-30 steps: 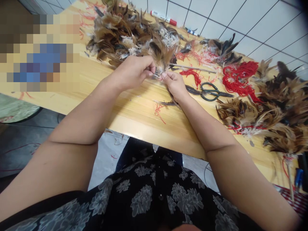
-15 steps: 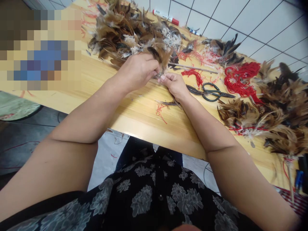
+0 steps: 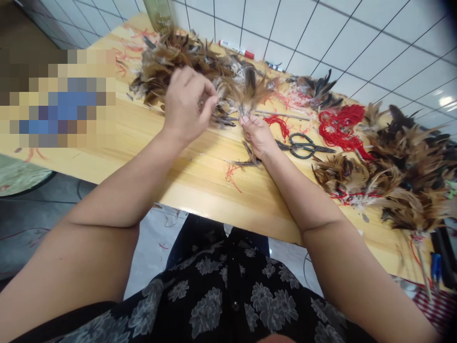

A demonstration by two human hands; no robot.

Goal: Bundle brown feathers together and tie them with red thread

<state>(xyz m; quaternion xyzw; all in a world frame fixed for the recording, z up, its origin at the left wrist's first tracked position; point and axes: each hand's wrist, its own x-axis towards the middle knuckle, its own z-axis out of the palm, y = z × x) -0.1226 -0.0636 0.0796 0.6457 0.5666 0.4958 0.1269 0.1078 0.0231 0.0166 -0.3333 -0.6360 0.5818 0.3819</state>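
Feather bundle [image 3: 250, 90]: probably light, soft, crushable; hold by base. Right hand [image 3: 260, 136] clamped there; left hand [image 3: 189, 105] blurred, can't tell.

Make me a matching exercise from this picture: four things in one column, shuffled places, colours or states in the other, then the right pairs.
Column one:
1. right hand
2. scissors
3. large thread bundle
4. red-capped marker

Column two:
A. by the tiled wall
B. pinching the base of a feather tuft
C. bright red, heaped
D. dark-coloured metal

Pairs: 1-B, 2-D, 3-C, 4-A
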